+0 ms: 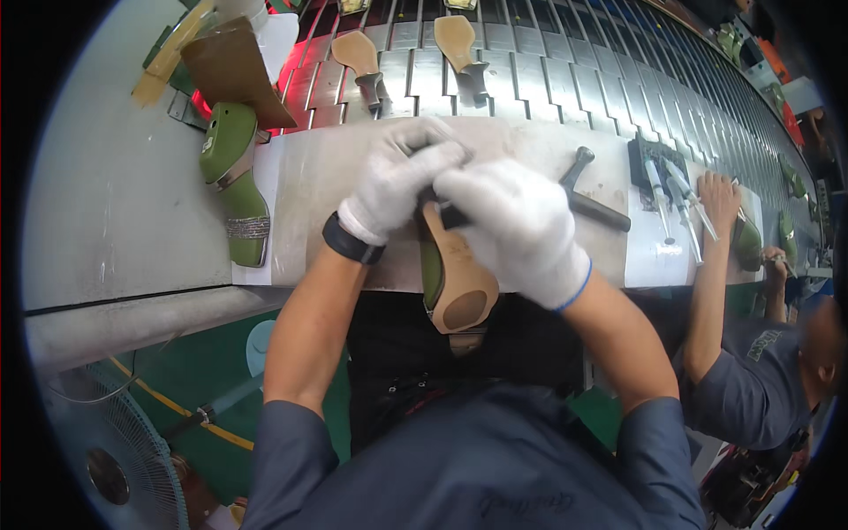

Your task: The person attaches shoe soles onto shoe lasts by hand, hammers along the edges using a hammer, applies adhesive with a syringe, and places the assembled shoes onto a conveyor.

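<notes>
A high-heeled sandal on a green shoe last lies sole up in front of my body, toe end toward me. Both my hands, in white gloves, come together at its heel end. My left hand is closed around the dark heel area, with a black band at the wrist. Curled and blurred, my right hand covers the rest of the heel; whatever its fingers hold is hidden. A hammer with a dark handle lies to the right of my right hand.
Another sandal on a green last stands at the left. Tan-soled sandals sit on the metal slat conveyor beyond the worktop. Several syringes lie right, near a co-worker's hand. A fan stands lower left.
</notes>
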{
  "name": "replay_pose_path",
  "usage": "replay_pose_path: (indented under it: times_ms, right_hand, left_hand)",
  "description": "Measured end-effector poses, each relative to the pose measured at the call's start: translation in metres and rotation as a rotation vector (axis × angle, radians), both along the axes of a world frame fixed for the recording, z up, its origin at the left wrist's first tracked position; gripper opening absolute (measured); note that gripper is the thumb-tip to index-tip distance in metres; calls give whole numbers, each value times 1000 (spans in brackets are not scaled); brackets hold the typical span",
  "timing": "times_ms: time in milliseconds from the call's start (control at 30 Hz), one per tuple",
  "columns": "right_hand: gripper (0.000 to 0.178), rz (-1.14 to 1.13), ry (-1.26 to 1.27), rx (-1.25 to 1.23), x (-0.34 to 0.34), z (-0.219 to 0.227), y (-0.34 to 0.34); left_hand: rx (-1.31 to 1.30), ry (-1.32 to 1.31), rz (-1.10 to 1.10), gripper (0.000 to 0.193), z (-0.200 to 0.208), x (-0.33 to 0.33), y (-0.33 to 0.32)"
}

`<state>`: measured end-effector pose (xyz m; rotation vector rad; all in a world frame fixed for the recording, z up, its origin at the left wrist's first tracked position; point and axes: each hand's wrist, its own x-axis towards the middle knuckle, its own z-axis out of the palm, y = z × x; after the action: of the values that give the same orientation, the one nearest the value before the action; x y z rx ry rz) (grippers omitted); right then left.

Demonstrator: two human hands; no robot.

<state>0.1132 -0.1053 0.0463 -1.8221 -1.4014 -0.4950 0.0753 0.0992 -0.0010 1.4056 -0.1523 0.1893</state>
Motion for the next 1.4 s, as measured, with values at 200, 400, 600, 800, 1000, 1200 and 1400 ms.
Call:
replay_pose_path:
  times_ms: [200,400,600,800,1000,1200,1400]
  right_hand:
    - [22,-245,903,-153,7,7,-24]
    - [41,-151,313,-477,14,51,-1]
    - [45,-322,259,-848,28,49,-1]
    - [35,-399,107,-778,19,37,3]
    - [40,-254,276,-512,27,19,-7]
    - [55,-338,1171,-416,17,12,-25]
    - [54,-289,875,-417,21,0,-19]
  left_hand:
    - [-130,106,115,26,0,-3,14]
    - [175,119,181,30,10,16,-16]
    - [181,13,142,38,-18,34,-21]
    - [693,-398,329,31,-34,35,-18]
    - [292,-54,124,29,-21,33,-24]
    - [226,-62,136,30,-19,28,-21]
    - [184,-72,149,27,-28,32,-26]
